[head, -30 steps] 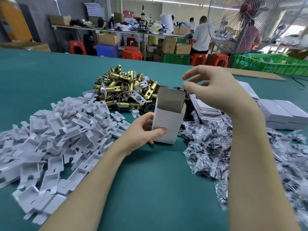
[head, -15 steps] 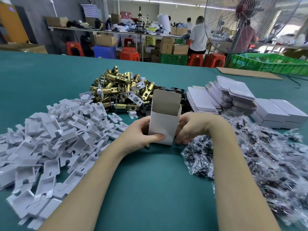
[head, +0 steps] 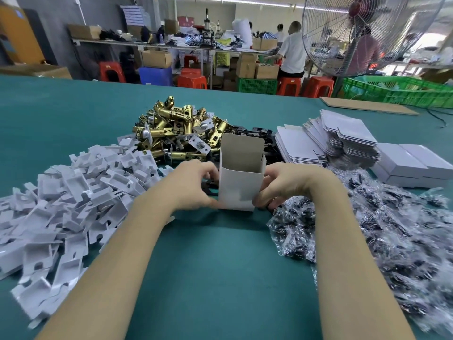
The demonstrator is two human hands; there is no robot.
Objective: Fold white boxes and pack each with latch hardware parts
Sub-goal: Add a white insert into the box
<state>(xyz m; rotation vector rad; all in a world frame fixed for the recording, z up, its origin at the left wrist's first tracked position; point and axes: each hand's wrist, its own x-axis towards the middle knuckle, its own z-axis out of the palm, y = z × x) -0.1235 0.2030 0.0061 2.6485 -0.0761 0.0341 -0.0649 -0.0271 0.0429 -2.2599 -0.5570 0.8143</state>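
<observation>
Upright white box (head: pixel 241 185) held on the green surface (head: pixel 208 253) — top flap open.
Left hand (head: pixel 193 185) and right hand (head: pixel 285 184) each keep a curled grip on its sides; squeezing unevenly could buckle the thin walls — or tip it.

Green table (head: pixel 220 278) w/ white inserts (head: pixel 68 204), brass latches (head: pixel 179 133), flat boxes (head: pixel 326 141), bagged screws (head: pixel 392 241).

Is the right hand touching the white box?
Touching: the head view shows the right hand with its fingers pressed against the side of the white box.
</observation>
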